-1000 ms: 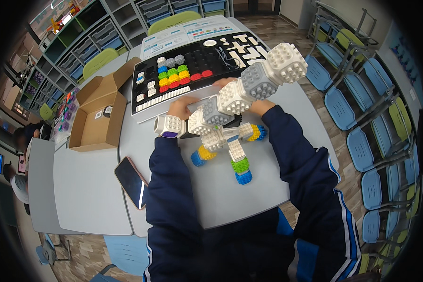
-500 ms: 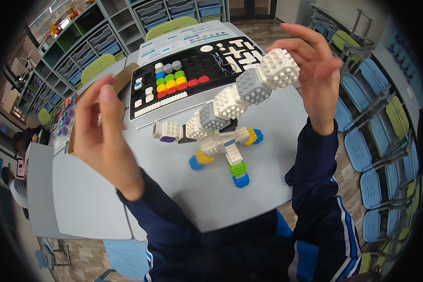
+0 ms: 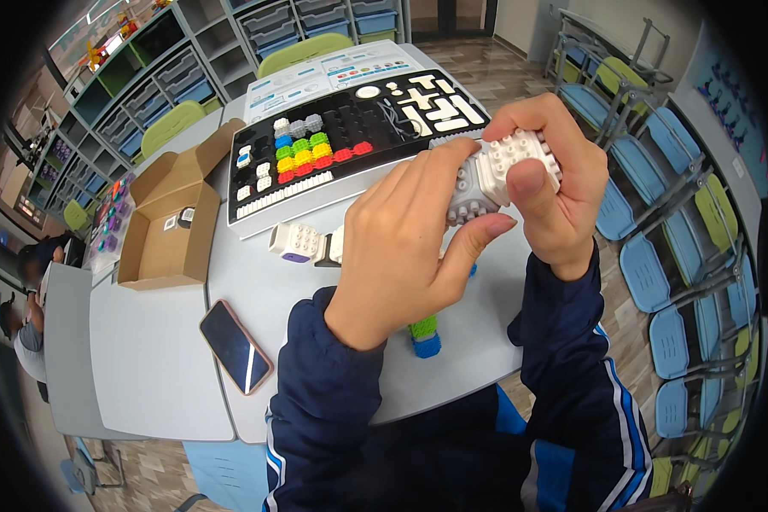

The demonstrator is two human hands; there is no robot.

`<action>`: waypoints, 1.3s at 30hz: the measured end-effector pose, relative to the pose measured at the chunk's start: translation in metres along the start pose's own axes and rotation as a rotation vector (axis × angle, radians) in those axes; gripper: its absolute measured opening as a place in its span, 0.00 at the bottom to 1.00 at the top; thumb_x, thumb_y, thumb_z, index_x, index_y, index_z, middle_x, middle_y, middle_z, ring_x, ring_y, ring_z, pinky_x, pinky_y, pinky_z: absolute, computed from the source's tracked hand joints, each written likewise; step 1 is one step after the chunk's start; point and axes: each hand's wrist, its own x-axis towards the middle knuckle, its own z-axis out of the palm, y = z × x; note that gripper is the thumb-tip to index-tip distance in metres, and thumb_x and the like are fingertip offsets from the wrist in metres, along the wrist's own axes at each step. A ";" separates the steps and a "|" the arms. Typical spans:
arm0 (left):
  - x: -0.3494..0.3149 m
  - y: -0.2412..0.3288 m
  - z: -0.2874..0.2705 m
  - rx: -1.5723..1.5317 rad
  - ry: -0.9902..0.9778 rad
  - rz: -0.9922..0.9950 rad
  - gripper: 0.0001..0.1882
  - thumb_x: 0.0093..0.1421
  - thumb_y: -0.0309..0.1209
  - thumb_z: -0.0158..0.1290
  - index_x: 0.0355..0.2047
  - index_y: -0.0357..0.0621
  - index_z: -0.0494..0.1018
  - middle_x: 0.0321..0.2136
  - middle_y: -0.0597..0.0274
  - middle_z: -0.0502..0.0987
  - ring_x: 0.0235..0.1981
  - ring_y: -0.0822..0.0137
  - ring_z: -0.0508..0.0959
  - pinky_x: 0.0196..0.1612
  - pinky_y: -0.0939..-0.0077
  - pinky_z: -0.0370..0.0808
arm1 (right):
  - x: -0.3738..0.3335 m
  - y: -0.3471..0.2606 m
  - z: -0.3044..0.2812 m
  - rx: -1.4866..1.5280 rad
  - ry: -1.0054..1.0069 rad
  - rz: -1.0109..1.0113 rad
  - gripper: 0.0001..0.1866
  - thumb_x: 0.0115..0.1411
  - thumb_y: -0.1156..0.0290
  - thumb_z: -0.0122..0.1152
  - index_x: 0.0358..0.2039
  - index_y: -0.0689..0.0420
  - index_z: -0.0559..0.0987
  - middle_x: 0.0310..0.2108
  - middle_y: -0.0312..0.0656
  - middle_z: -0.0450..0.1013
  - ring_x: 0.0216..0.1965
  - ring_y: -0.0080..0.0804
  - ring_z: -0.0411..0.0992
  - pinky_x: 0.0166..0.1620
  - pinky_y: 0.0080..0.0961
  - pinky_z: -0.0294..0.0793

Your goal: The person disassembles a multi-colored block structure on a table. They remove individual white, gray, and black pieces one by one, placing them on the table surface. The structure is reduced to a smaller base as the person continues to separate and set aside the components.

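A model of studded building blocks stands on the grey table, its arm of white and grey blocks slanting up to the right. My right hand (image 3: pixel 572 183) is closed round the white block (image 3: pixel 512 154) at the arm's upper end, thumb on its near face. Just below, my left hand (image 3: pixel 392 243) pinches the neighbouring grey block (image 3: pixel 474 205) between fingers and thumb. A white piece with a purple end (image 3: pixel 297 242) sticks out at the left. Under my left wrist shows a green and blue leg (image 3: pixel 424 335); my left hand hides most of the base.
Behind the model lies a black kit tray (image 3: pixel 346 128) with coloured blocks and white parts, a printed sheet (image 3: pixel 316 77) beyond it. An open cardboard box (image 3: pixel 164 256) and a phone (image 3: pixel 235 346) are at the left. Blue chairs (image 3: pixel 648 273) line the right side.
Both hands were apart and open around the model. My left hand has swung right onto the grey block, and my right hand has closed on the white end block. The upper arm sits slightly lower.
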 end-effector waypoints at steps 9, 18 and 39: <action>-0.003 0.003 0.003 0.090 0.082 0.090 0.25 0.50 0.39 0.62 0.43 0.34 0.70 0.25 0.55 0.73 0.21 0.57 0.73 0.23 0.73 0.67 | -0.006 -0.020 0.011 0.086 0.116 0.245 0.16 0.61 0.61 0.51 0.25 0.62 0.74 0.21 0.34 0.68 0.22 0.16 0.59 0.26 0.16 0.55; -0.003 0.008 0.001 0.072 0.061 0.073 0.26 0.51 0.41 0.61 0.43 0.34 0.70 0.23 0.57 0.71 0.20 0.58 0.72 0.22 0.73 0.67 | -0.006 -0.023 0.010 0.090 0.127 0.307 0.18 0.62 0.60 0.49 0.25 0.62 0.74 0.22 0.34 0.67 0.23 0.16 0.58 0.27 0.16 0.54; -0.005 0.013 -0.006 0.074 -0.036 0.010 0.28 0.53 0.37 0.61 0.48 0.29 0.70 0.32 0.46 0.78 0.31 0.53 0.80 0.35 0.72 0.74 | -0.005 -0.024 0.011 0.121 0.135 0.333 0.18 0.61 0.59 0.50 0.24 0.62 0.75 0.22 0.34 0.69 0.23 0.16 0.60 0.27 0.15 0.55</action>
